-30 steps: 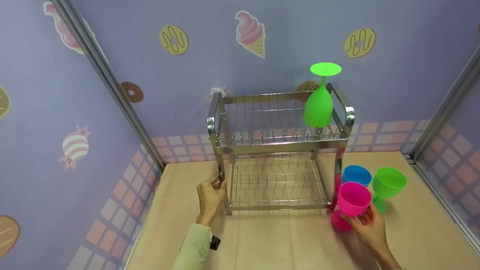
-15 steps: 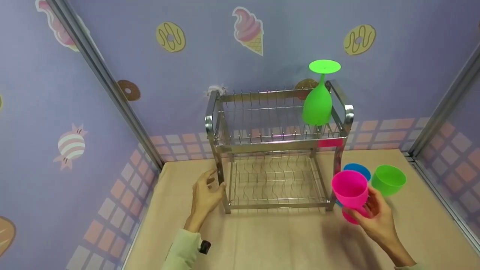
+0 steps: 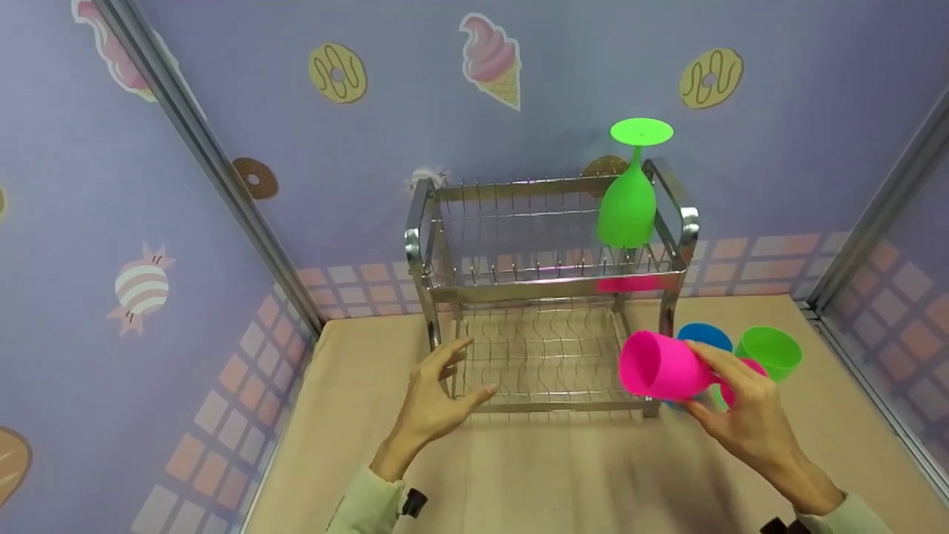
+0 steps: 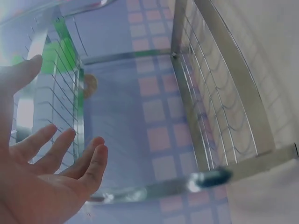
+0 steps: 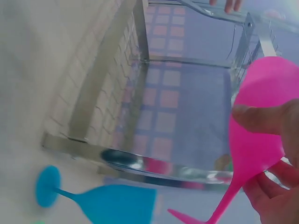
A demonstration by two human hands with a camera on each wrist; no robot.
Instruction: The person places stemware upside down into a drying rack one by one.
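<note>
A pink goblet lies tilted on its side in the air, its mouth toward the left. My right hand grips it near the bottom of its bowl; in the right wrist view the thumb and fingers wrap the pink bowl. My left hand, fingers spread and holding nothing, hovers before the left front of the two-tier metal dish rack. On the rack's upper tier, at the right, a green goblet stands upside down, foot on top.
Right of the rack stand a blue goblet and another green goblet, both upright on the beige tabletop. The wire lower tier sits just above the table. A patterned wall rises behind.
My right hand has lifted the pink goblet off the table and tipped it from upright onto its side. My left hand has come away from the rack's left leg, moving right with fingers spreading.
</note>
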